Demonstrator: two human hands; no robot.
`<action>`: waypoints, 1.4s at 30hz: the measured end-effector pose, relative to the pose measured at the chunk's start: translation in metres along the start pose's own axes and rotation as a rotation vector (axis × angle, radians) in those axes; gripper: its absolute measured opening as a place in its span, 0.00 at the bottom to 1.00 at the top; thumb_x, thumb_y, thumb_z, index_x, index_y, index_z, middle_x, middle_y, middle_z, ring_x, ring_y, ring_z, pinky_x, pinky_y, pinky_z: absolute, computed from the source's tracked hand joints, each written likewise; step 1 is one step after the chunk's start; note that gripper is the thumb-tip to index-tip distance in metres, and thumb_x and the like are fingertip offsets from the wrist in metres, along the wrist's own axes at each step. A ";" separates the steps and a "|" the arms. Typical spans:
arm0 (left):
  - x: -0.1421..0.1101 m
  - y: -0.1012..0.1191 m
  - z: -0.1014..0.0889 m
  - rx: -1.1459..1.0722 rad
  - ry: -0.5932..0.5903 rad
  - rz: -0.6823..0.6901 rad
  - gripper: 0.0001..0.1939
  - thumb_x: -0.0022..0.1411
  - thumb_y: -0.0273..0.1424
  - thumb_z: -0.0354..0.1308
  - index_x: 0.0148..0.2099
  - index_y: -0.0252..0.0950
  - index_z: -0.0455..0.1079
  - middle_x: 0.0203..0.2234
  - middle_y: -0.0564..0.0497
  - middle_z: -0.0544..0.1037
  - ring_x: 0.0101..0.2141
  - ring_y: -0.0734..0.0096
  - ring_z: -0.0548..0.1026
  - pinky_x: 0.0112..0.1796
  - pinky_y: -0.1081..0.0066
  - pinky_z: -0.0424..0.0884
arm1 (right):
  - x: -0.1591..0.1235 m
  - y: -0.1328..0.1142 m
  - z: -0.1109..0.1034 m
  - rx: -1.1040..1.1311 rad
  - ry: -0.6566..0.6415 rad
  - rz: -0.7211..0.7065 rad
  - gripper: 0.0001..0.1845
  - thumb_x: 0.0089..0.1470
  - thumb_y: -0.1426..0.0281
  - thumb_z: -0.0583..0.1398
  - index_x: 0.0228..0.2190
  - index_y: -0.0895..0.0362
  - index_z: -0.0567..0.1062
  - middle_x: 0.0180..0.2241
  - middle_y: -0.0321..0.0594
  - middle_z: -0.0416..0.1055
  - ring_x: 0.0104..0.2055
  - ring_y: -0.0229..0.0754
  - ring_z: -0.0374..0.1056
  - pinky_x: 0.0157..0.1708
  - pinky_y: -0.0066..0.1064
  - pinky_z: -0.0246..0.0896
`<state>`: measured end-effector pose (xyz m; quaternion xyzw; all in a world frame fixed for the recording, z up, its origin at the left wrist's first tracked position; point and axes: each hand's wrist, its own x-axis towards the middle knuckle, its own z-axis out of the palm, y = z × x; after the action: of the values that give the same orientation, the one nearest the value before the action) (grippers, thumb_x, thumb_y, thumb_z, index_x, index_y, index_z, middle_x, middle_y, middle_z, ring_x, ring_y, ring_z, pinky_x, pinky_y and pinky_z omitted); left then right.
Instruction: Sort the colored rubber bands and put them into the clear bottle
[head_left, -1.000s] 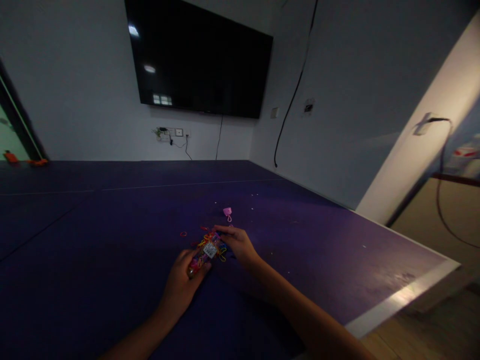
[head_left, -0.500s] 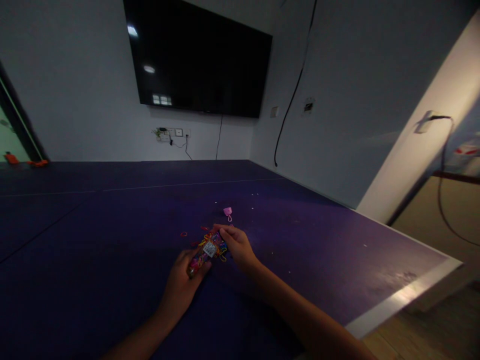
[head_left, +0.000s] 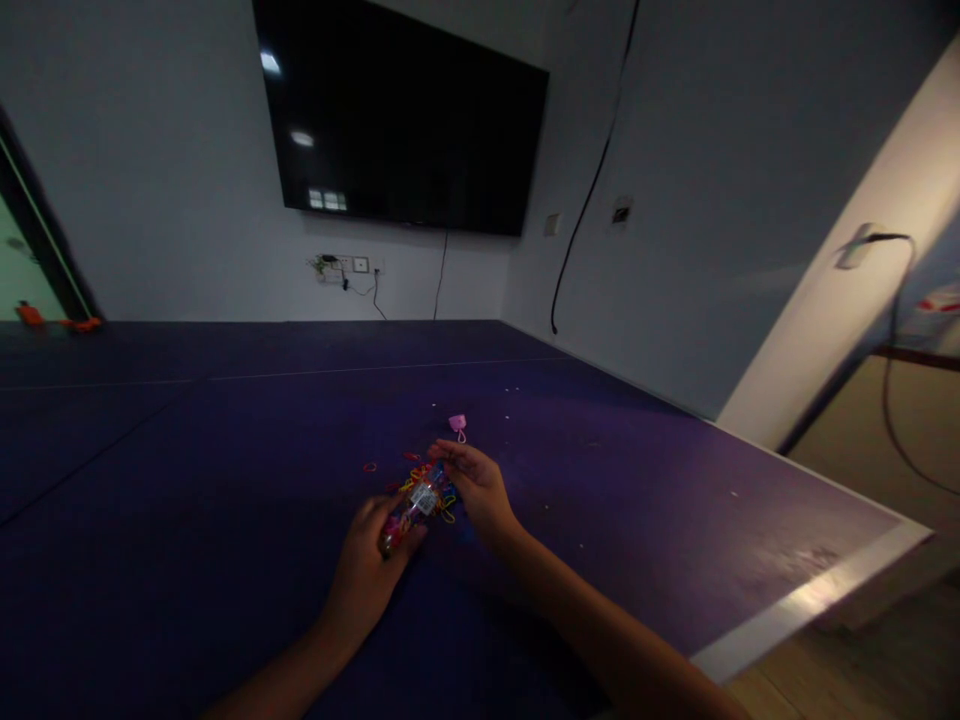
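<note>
My left hand (head_left: 369, 556) is wrapped round the lower end of a small clear bottle (head_left: 409, 518) that bears a white label. Pink and other coloured bits show through its wall. The bottle lies tilted, its far end pointing away to the right. At that far end is my right hand (head_left: 481, 487), thumb and fingers drawn together; whatever they hold is too small to make out. Loose coloured rubber bands (head_left: 448, 516) in yellow, red and blue lie around the bottle. Just beyond the right hand sits a pink cap (head_left: 457, 423) with a small loop.
A dark purple table (head_left: 247, 440) spreads under both hands, with a pale edge at right. One red rubber band (head_left: 370, 467) lies apart at left. Tiny white specks dot the surface. A black cable (head_left: 581, 215) hangs down the wall beside the television (head_left: 405, 120).
My right thumb and fingers have shifted slightly up at the bottle's far end, uncovering more of it. The left hand keeps its hold. The whole view has moved a little.
</note>
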<state>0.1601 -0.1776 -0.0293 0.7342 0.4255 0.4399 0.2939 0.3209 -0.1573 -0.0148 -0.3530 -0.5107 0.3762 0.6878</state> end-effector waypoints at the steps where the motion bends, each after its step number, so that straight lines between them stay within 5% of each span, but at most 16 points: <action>1: 0.000 0.000 0.000 0.000 0.003 0.000 0.21 0.53 0.43 0.55 0.45 0.36 0.69 0.40 0.46 0.73 0.42 0.59 0.71 0.45 0.59 0.66 | 0.000 0.000 0.000 -0.002 0.003 0.001 0.14 0.43 0.72 0.59 0.36 0.53 0.74 0.35 0.39 0.75 0.41 0.41 0.70 0.44 0.37 0.62; 11: 0.000 -0.003 0.001 -0.005 0.003 0.032 0.19 0.53 0.42 0.56 0.46 0.39 0.69 0.40 0.47 0.73 0.41 0.60 0.72 0.42 0.60 0.67 | -0.002 -0.002 -0.002 0.098 -0.078 0.041 0.27 0.39 0.79 0.53 0.43 0.50 0.71 0.46 0.38 0.71 0.49 0.43 0.65 0.48 0.39 0.59; 21: -0.001 -0.005 0.002 -0.044 -0.029 0.038 0.18 0.54 0.41 0.55 0.46 0.39 0.69 0.39 0.48 0.72 0.40 0.63 0.72 0.41 0.62 0.68 | -0.002 -0.008 -0.003 0.109 -0.140 -0.079 0.20 0.51 0.71 0.55 0.48 0.48 0.67 0.48 0.39 0.69 0.52 0.42 0.63 0.57 0.45 0.49; 32: 0.001 -0.002 0.000 -0.037 -0.018 0.040 0.19 0.54 0.43 0.55 0.45 0.38 0.69 0.40 0.47 0.73 0.41 0.61 0.72 0.43 0.61 0.67 | 0.001 -0.010 -0.005 0.172 -0.090 -0.087 0.20 0.50 0.69 0.57 0.47 0.49 0.68 0.48 0.40 0.69 0.53 0.43 0.62 0.57 0.46 0.49; 37: 0.001 -0.002 0.001 -0.037 0.012 0.017 0.20 0.54 0.44 0.54 0.45 0.38 0.68 0.40 0.46 0.74 0.41 0.59 0.72 0.44 0.58 0.66 | 0.005 -0.009 -0.015 0.036 -0.040 -0.099 0.22 0.50 0.69 0.55 0.48 0.50 0.67 0.49 0.41 0.68 0.52 0.42 0.63 0.54 0.43 0.54; 42: -0.002 -0.006 0.001 -0.088 0.081 -0.069 0.22 0.54 0.44 0.54 0.48 0.37 0.64 0.41 0.46 0.73 0.42 0.58 0.72 0.45 0.59 0.66 | 0.007 -0.009 -0.030 -0.364 -0.059 -0.056 0.19 0.50 0.70 0.54 0.45 0.54 0.71 0.40 0.43 0.73 0.42 0.41 0.69 0.44 0.38 0.62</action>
<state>0.1582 -0.1766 -0.0350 0.6871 0.4422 0.4772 0.3234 0.3529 -0.1581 -0.0106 -0.4460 -0.5999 0.2687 0.6075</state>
